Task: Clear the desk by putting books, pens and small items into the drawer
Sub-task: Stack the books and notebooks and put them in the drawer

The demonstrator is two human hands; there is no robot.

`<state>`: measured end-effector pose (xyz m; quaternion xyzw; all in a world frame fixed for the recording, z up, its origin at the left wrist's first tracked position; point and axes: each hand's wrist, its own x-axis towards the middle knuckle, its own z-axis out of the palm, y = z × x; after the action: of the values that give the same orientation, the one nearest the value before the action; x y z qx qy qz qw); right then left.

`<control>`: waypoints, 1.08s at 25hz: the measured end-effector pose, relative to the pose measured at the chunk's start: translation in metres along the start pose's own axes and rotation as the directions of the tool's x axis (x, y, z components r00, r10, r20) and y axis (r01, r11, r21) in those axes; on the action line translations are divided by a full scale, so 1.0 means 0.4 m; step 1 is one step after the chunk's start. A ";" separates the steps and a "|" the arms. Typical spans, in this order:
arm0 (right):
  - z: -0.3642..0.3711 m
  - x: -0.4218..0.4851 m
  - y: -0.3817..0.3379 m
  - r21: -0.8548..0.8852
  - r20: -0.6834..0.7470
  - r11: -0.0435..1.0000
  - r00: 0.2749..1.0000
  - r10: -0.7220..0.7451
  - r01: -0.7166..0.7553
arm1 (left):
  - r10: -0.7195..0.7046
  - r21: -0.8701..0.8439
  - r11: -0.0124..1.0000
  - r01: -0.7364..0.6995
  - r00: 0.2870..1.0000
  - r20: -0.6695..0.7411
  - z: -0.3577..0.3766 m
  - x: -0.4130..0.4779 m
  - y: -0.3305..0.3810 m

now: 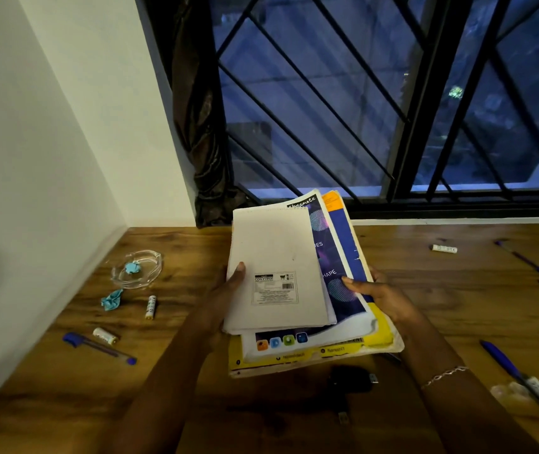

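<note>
- At the wooden table (196, 404) beneath a barred window, I hold a stack of books (297, 322) between both hands, straight ahead of me over the table's middle.
- My left hand (225, 290) grips the stack's left edge, thumb laid flat on the white notebook (274, 250) on top, the other fingers hidden beneath.
- My right hand (389, 296) grips the right edge, thumb pressed across the purple notebook (325, 257), fingers curled under the stack's right side; a bracelet (445, 375) circles that wrist.
- Both forearms reach forward from the lower edge of view and converge on the stack, which tilts with its far end raised; whether its near edge touches the table I cannot tell.
- Fanned out, each lower book shows to the right of and below the one above, with the yellow book (382, 329) at the bottom.
- Left of the stack lie a capped blue pen (97, 347), a first white cylinder (105, 335) just beside it, a second white cylinder (150, 307), a crumpled teal scrap (111, 299) and a glass dish (137, 268) near the wall.
- Right of the stack lie a far blue pen (536, 268), a near blue pen (504, 360) and a third white cylinder (445, 248).
- Just beyond the stack's near edge, close to me, sits a black object (350, 378).
</note>
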<state>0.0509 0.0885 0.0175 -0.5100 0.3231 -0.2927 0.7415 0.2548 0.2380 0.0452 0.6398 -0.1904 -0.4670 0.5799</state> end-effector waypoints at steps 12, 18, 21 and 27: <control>-0.049 -0.087 -0.046 -0.273 0.006 0.960 0.998 -0.058 0.058 | 0.168 0.051 0.984 -0.171 0.984 0.056 0.095 0.008 -0.018; -0.195 -0.145 -0.091 -0.383 -0.092 0.914 0.979 -0.182 0.134 | 0.326 0.037 0.944 -0.328 0.944 0.054 0.291 -0.035 -0.042; -0.308 -0.182 -0.121 -0.381 -0.190 0.912 0.951 -0.242 0.156 | 0.411 0.034 0.910 -0.412 0.911 0.047 0.429 -0.067 -0.063; -0.604 -0.325 -0.203 -0.425 -0.307 0.880 0.880 -0.362 0.214 | 0.460 -0.040 0.888 -0.458 0.883 0.089 0.759 -0.136 -0.142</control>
<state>-0.2261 0.0258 0.0522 -0.6205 0.4287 -0.4262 0.4996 -0.0373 0.1240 0.0463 0.5482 -0.3598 -0.3483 0.6698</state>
